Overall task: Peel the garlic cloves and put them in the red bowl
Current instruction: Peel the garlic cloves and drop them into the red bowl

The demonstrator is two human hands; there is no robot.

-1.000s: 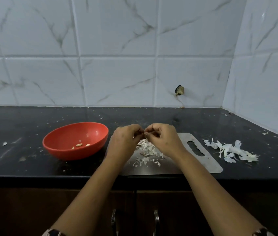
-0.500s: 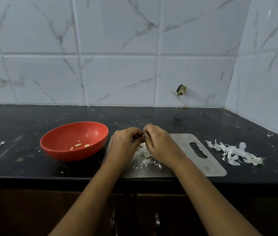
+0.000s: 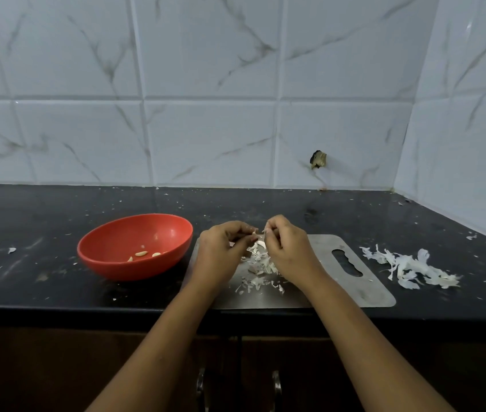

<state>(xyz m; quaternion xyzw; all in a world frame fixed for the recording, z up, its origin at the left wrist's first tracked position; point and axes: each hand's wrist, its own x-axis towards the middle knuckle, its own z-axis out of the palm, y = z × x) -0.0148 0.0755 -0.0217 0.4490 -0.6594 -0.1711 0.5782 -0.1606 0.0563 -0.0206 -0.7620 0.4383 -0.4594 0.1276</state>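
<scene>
My left hand (image 3: 220, 248) and my right hand (image 3: 290, 248) are raised just above a steel cutting board (image 3: 334, 275). Between their fingertips is a small garlic clove (image 3: 255, 232), pinched by my left hand, while my right thumb and finger pinch a flake of its skin (image 3: 265, 231). Most of the clove is hidden by the fingers. Under the hands lies a heap of garlic pieces and skins (image 3: 261, 263). The red bowl (image 3: 107, 251) stands left of the board with three peeled cloves (image 3: 142, 254) in it.
A pile of white garlic skins (image 3: 408, 267) lies on the black counter (image 3: 42, 221) right of the board. Small skin flakes are scattered over the counter. Tiled walls close the back and right side. Cabinet handles (image 3: 276, 385) sit below the counter edge.
The hands have parted slightly, the right one pulling a flake of skin away from the clove in the left fingers. Both hands stay above the board.
</scene>
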